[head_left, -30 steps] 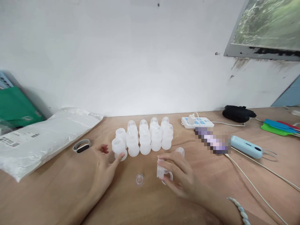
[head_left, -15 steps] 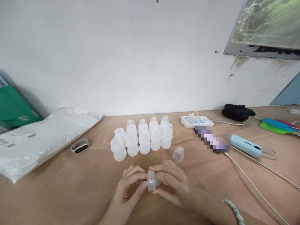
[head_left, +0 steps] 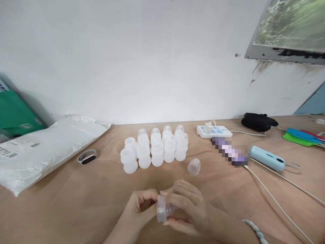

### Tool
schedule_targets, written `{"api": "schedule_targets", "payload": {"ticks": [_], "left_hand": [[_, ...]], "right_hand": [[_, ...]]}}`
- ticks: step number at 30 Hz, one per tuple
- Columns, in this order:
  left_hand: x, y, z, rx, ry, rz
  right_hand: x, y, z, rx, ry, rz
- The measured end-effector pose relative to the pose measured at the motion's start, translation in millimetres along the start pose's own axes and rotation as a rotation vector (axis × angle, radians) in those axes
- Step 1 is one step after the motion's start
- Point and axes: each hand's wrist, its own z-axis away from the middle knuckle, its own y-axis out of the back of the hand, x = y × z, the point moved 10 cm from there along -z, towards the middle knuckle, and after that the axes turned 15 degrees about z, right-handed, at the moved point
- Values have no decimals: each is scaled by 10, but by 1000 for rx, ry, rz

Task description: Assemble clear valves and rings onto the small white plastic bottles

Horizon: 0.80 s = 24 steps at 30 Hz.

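Observation:
Above the front of the table, my right hand (head_left: 186, 206) grips a clear, ridged baby bottle collar (head_left: 161, 208) turned on its side. A see-through rounded part (head_left: 170, 209) shows between the collar and my right palm. My left hand (head_left: 144, 205) is closed, with thumb and index finger pressed to the collar's left side; its fingertips are partly hidden. Behind my hands stand several frosted white baby bottles (head_left: 157, 157) in rows, most topped with clear domes. The leftmost ones (head_left: 130, 166) have bare open necks. One clear dome cap (head_left: 194, 167) lies beyond my right hand.
A white plastic mailing bag (head_left: 50, 149) and a fitness band (head_left: 87, 157) lie left. To the right are a power strip (head_left: 223, 131), a blurred phone (head_left: 230, 150), a light-blue device (head_left: 266, 158), cables and a black case (head_left: 259, 122). A wall closes off the back.
Both hands have moved slightly down and closer to me with the collar. A small clear part formerly visible behind my left fingers is now out of sight.

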Motion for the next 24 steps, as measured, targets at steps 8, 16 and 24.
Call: {"api": "schedule_targets", "payload": {"ticks": [8,16,24], "left_hand": [[79,-34,34,-17,12,-27],[152,156,15,31,-40,-6],[425,676,-29,320,-194,-180]], "right_hand": [[186,-29,-10,-84,-249,-383],[652,-123,187,-36,-626,-686],[865,89,93,-127,-395,130]]}}
